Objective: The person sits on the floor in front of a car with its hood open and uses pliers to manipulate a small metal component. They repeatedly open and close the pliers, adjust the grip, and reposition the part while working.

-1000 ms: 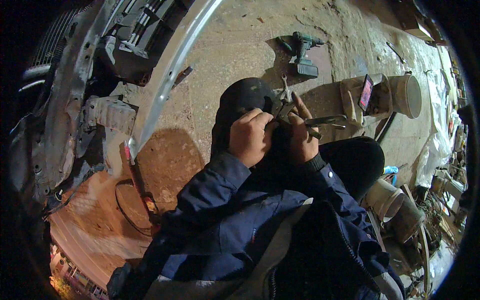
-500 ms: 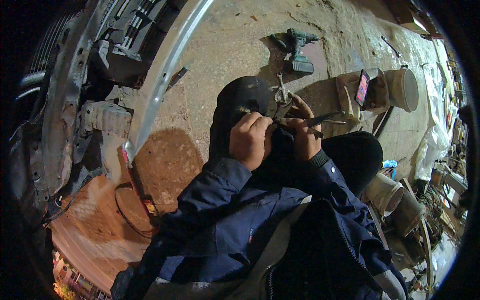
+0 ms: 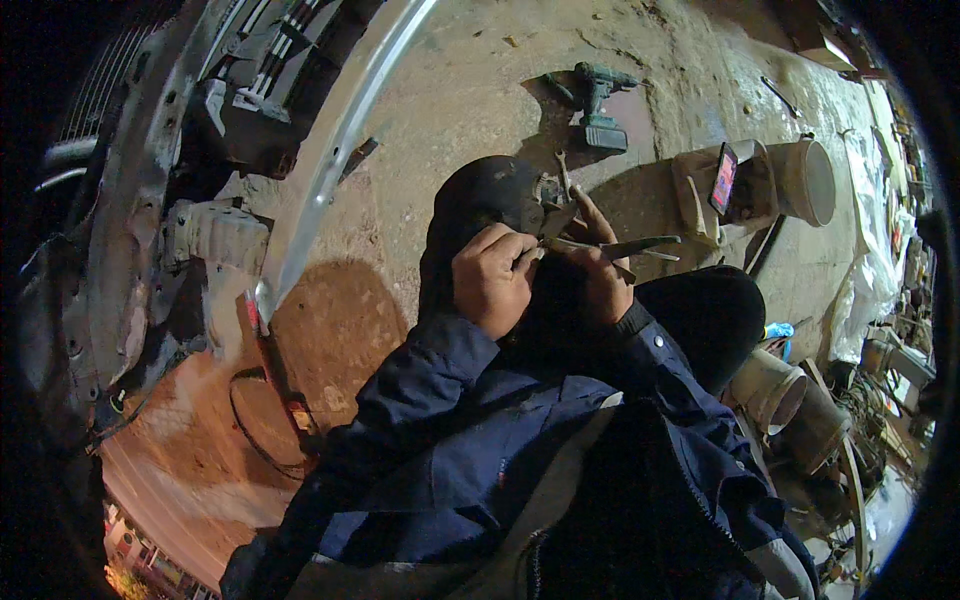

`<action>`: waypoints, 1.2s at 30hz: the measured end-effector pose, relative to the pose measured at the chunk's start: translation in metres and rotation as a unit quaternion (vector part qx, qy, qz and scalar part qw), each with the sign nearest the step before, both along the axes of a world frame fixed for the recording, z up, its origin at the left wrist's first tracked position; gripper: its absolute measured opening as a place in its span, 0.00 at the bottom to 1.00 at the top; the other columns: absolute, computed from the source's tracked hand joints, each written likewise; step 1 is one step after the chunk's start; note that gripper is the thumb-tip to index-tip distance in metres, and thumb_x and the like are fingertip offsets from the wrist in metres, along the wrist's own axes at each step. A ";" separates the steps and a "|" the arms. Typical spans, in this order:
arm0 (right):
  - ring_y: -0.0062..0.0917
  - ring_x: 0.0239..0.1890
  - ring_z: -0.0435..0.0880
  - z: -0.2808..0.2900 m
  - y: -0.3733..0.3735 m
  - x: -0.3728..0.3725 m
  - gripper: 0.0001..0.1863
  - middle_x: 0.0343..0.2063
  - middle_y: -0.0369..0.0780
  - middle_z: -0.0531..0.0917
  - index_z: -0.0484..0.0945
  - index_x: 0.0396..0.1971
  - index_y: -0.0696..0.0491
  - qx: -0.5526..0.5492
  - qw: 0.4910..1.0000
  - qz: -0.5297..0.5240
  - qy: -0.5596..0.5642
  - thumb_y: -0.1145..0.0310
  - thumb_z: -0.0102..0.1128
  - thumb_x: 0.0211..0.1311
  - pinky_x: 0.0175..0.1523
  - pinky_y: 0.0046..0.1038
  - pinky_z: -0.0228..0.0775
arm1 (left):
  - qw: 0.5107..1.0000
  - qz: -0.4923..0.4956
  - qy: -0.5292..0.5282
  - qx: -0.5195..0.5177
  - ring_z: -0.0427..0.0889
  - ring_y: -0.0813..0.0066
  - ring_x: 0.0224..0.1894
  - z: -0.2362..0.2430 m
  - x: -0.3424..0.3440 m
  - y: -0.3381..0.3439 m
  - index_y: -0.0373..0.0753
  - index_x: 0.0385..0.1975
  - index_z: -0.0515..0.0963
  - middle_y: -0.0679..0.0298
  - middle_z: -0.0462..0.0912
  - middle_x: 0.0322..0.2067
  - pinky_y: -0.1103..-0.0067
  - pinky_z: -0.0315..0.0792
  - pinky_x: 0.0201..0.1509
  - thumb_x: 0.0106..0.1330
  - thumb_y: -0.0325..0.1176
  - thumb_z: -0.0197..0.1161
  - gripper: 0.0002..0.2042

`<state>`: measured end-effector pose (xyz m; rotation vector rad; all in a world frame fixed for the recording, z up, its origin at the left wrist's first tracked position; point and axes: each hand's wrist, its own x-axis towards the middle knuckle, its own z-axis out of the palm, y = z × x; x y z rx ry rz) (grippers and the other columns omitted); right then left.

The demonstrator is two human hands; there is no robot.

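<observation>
My left hand (image 3: 492,280) is closed in a pinch, held over my dark-clad knee (image 3: 485,185); the small thing at its fingertips is too hidden to name. Just right of it my right hand (image 3: 602,275) grips metal pliers (image 3: 645,246), their handles sticking out to the right and their front end near my left fingertips. The right index finger points upward beside a small metal part (image 3: 548,190), whose shape I cannot make out. An open-end wrench (image 3: 563,170) lies just beyond it, partly hidden.
A green drill (image 3: 600,110) and phone (image 3: 725,178) sit ahead, near buckets (image 3: 805,182). At left are car body parts (image 3: 150,260), a long metal strip (image 3: 330,170) and a red tool (image 3: 255,318). Clutter (image 3: 890,390) and plastic sheeting (image 3: 865,250) line the right.
My left hand has shifted slightly left, with more of the pliers' front showing beside it. The pliers' handles have turned a little in my right hand.
</observation>
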<state>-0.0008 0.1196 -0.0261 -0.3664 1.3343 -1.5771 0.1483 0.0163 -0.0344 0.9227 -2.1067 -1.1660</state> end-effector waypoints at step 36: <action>0.33 0.62 0.84 -0.005 -0.033 0.002 0.33 0.62 0.46 0.83 0.67 0.78 0.54 -0.001 0.966 -0.085 -0.245 0.66 0.54 0.76 0.68 0.36 0.76 | 0.999 0.036 0.032 0.024 0.82 0.49 0.59 0.017 -0.021 -0.024 0.35 0.42 0.86 0.48 0.81 0.57 0.64 0.76 0.63 0.67 0.21 0.71 0.06</action>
